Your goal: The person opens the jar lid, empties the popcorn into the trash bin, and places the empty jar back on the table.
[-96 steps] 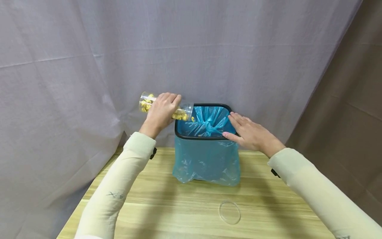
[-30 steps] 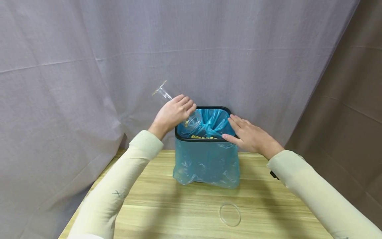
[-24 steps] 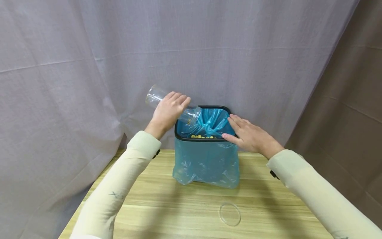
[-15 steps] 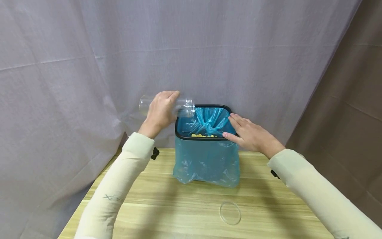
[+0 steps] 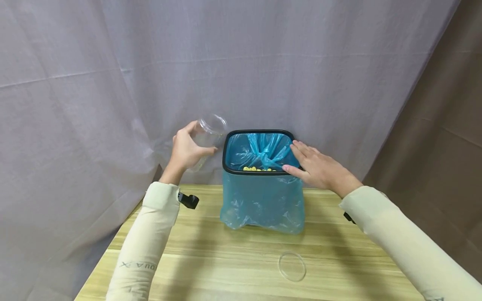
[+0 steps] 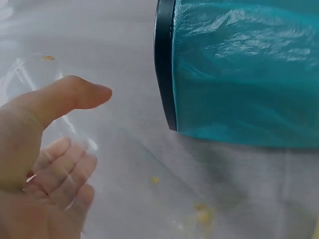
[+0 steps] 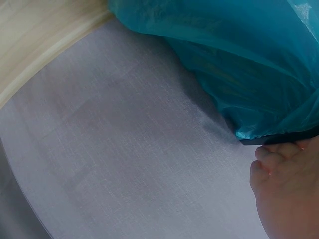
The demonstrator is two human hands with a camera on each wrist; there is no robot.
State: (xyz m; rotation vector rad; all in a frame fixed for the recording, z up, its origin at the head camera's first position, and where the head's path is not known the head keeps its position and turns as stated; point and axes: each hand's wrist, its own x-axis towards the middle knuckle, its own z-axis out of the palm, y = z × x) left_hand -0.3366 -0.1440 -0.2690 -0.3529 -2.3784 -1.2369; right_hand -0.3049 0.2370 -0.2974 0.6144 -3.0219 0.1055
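My left hand [image 5: 185,151] grips a clear plastic jar [image 5: 208,137] around its side, left of the bin; the jar's open mouth faces up, slightly tilted. Yellow crumbs [image 6: 202,216] cling inside the jar in the left wrist view. The bin [image 5: 260,172] has a black rim and a blue plastic liner [image 5: 263,200] hanging over its outside. Yellow popcorn-like pieces [image 5: 257,169] show inside, just behind the front rim. My right hand [image 5: 320,165] rests on the bin's right rim with fingers straight; in the right wrist view its fingertips lie right at the dark edge.
A thin clear disc or ring [image 5: 279,265] lies on the wooden table [image 5: 233,259] in front of the bin. A grey curtain [image 5: 263,75] hangs close behind the bin, and a brown one [image 5: 444,138] stands at the right.
The jar, at first filled with yellow pieces, was tipped over the bin and emptied. My left hand has since drawn it left and turned its mouth up. My right hand stays on the rim.
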